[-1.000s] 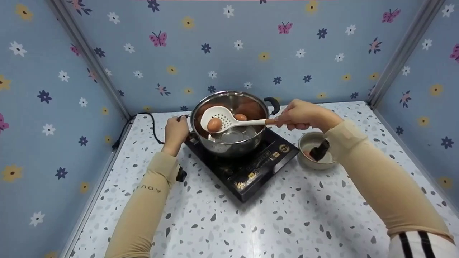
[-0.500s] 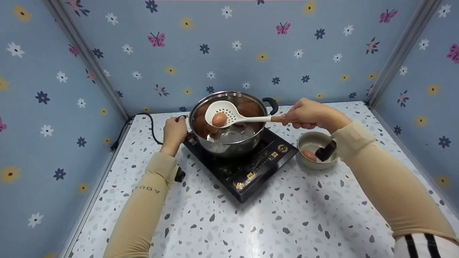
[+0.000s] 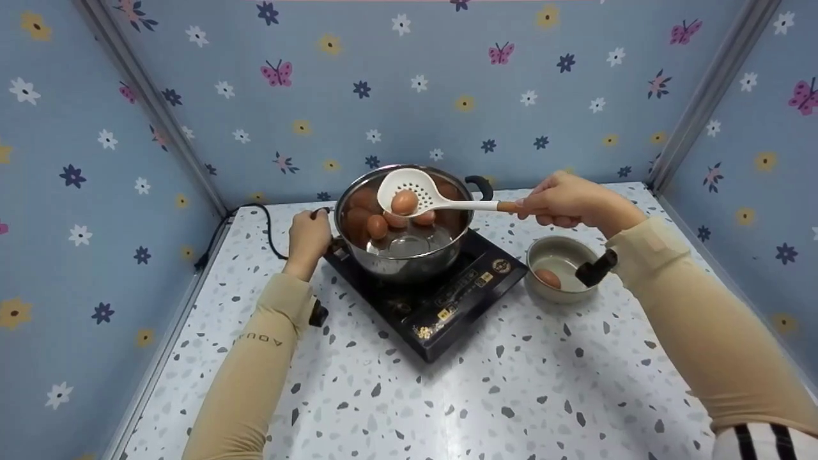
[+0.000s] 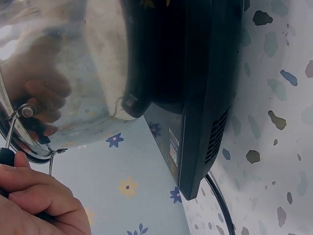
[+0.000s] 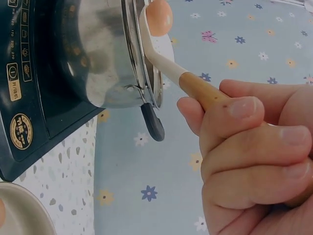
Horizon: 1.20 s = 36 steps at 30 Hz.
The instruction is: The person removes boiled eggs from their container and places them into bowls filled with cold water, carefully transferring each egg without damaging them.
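Note:
My right hand (image 3: 562, 199) grips the wooden handle of a white slotted spoon (image 3: 418, 191). One brown egg (image 3: 404, 202) lies in its bowl, over the steel pot (image 3: 409, 263). In the right wrist view the spoon (image 5: 164, 63) with its egg (image 5: 160, 18) sits just above the pot rim. Below the spoon, several more brown eggs (image 3: 377, 227) show inside the pot. At the pot's left side my left hand (image 3: 309, 236) holds the black side handle; in the left wrist view its fingers (image 4: 41, 196) curl round that handle.
The pot stands on a black induction cooker (image 3: 441, 326). To the right a beige bowl (image 3: 565, 297) holds a brown egg (image 3: 547, 278). A black power cord (image 3: 268, 223) runs along the left. Flowered wall panels (image 3: 409, 83) enclose the speckled table (image 3: 358, 396).
The right hand has raised the slotted spoon and its egg and moved them slightly right and back over the pot, uncovering more eggs beneath. The left hand keeps its hold on the pot handle.

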Motion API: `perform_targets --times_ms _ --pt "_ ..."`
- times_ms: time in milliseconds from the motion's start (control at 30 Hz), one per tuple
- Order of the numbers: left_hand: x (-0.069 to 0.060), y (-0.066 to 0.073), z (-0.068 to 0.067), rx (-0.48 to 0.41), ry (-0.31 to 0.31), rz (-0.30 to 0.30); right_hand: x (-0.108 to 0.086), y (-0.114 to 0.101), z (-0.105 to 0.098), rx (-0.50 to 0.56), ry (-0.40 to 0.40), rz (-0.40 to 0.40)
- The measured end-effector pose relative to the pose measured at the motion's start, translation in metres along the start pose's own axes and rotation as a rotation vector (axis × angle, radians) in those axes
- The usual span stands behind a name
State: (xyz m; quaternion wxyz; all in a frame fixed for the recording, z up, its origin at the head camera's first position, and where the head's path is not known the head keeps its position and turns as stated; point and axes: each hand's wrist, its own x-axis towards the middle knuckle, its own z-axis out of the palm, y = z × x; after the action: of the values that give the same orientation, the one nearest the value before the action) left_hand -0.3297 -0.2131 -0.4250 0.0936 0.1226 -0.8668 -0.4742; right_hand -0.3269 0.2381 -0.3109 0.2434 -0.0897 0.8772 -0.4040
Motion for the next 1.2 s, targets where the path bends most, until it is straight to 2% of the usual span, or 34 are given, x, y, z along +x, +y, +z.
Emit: perform_targets --times_ms 500,867,1200 --pt "-0.001 0.001 0.001 -0.012 0.009 -0.002 -0.017 0.013 -0.014 0.012 0.035 0.004" --pt "0.000 -0.001 0.000 -0.029 0.017 -0.004 -0.029 0.024 -0.027 0.003 0.059 0.035" --pt "0.000 0.000 0.001 -0.002 0.033 -0.004 -0.038 0.037 -0.038 0.012 0.107 0.051"
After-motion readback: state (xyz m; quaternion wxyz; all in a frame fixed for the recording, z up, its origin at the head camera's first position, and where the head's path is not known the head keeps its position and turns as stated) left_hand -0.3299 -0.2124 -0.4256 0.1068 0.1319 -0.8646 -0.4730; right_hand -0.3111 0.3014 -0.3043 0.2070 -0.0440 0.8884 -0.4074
